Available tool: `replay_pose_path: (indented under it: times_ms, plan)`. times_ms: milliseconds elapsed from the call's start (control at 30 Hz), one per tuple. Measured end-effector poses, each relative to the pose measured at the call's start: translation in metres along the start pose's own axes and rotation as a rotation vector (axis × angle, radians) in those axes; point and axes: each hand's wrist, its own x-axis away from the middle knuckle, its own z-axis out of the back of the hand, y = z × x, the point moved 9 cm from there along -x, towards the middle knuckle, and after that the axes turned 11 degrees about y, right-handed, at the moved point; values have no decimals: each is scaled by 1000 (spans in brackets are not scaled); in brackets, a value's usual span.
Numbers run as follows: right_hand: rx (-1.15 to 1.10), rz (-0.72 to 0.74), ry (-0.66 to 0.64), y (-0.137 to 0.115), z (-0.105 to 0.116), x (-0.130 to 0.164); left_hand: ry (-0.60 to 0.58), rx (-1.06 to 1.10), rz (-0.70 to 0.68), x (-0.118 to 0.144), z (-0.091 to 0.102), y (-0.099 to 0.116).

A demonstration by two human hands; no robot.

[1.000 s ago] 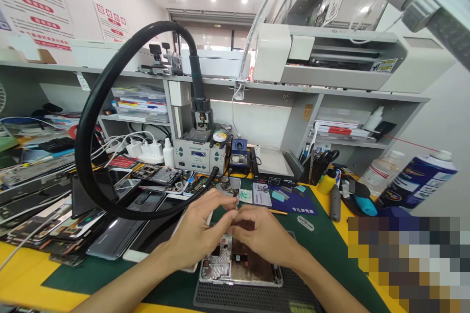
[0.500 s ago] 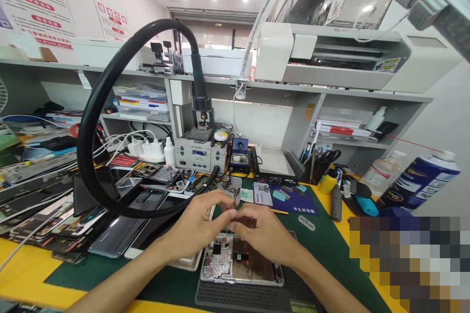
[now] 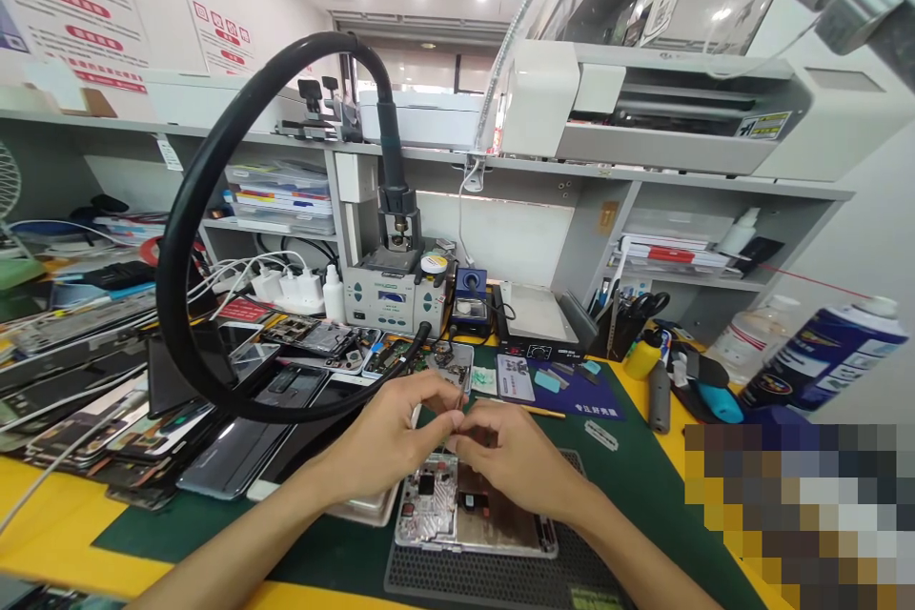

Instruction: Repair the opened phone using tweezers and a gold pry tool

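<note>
Over an opened phone frame [image 3: 500, 522], my left hand [image 3: 400, 429] and my right hand [image 3: 518, 453] meet at the fingertips. Both are closed in a pinch. Between and above the fingers shows a small, thin, dark piece, too small to name. The phone frame lies flat with its inside up, a bare metal part at left and a brownish panel with a small black connector at right. Its upper edge is partly hidden by my hands. Underneath lies a dark honeycomb-patterned pad [image 3: 443, 574] on a green mat [image 3: 629, 505].
Phones [image 3: 250, 438] and loose parts crowd the left. A hot-air station [image 3: 393, 300] stands behind, its thick black hose [image 3: 168, 276] looping at left. A razor blade [image 3: 601, 436] lies right of my hands, before bottles and a spray can [image 3: 822, 353].
The view has shifted slightly, so the surroundings sit a little further right. My hands keep nearly the same pinching pose above the phone frame.
</note>
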Motion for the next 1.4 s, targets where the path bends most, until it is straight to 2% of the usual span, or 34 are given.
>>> replay_pose_path:
  times_ms: [200,400,600,1000,1200,1400]
  plan:
    - [1,3,4,-4,1,1,-108,-33,33,1,-1,0]
    - [-2,-2,12,-3,-3,1,-118,-52,53,-2,4,-2]
    - [30,-4,7,1,-3,0,-126,-54,46,0,1,-1]
    - [93,-36,-40,6,-1,1,-113,-29,36,2,-8,-3]
    - [65,-99,-80,11,-4,6,-108,18,43,3,-9,-6]
    - [34,-149,-65,14,-2,5,-36,58,75,1,-6,-9]
